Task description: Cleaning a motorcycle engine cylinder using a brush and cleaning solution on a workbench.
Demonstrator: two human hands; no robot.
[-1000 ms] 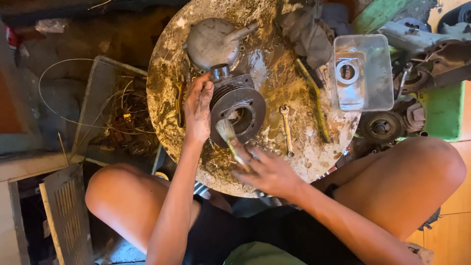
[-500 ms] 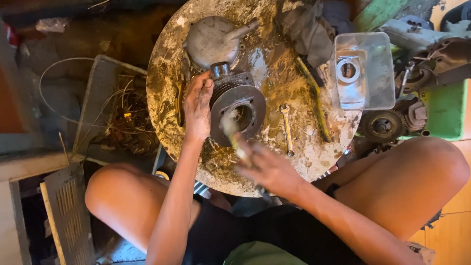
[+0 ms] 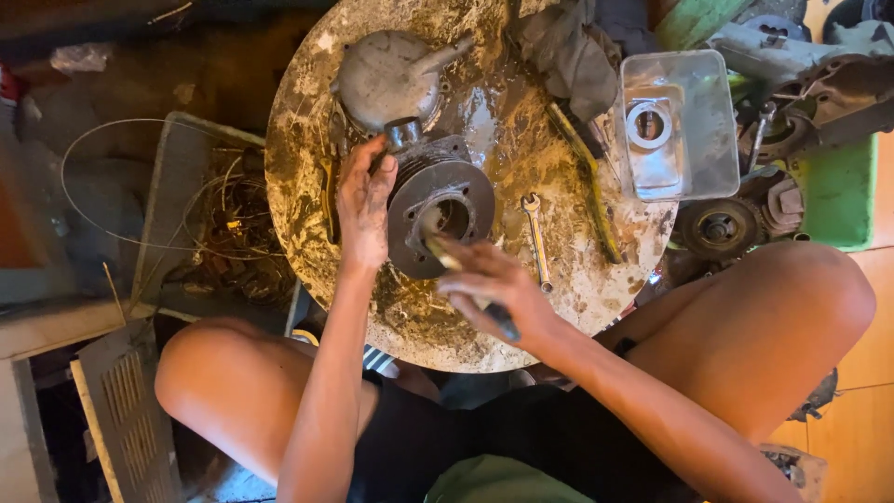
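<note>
Left hand (image 3: 365, 200) laid flat against the left flank of the finned metal cylinder (image 3: 440, 207), fingers spread and curved over the fins, steadying rather than pinching. Right hand (image 3: 494, 291) closed around a blurred tool (image 3: 445, 253), dark handle end poking out toward the wrist, pale working end aimed into the bore just ahead of the fingertips. Exact kind of tool hard to tell through the blur.

Cylinder resting near the middle of the round, grimy worktop (image 3: 577, 279), open bore facing up, directly between the 2 hands. Grey domed casting (image 3: 384, 76) just beyond the left fingertips, touching or nearly touching the cylinder's far edge. Open-ended spanner (image 3: 536, 237) lying just right of the cylinder, near the right hand's knuckles. Clear plastic tray (image 3: 675, 126) well off to the right of the grip, crumpled rag (image 3: 568, 56) beyond.

Judged by looks: cast metal, heavy for its bulk, fully stiff, no give under pressure. Oily film likely, so slippery on smooth faces; fins thin, sharp-edged and chippable if knocked. Best taken by the broad finned flank, as now, or under the flange with both hands; bore wall better left untouched by bare fingers.
</note>
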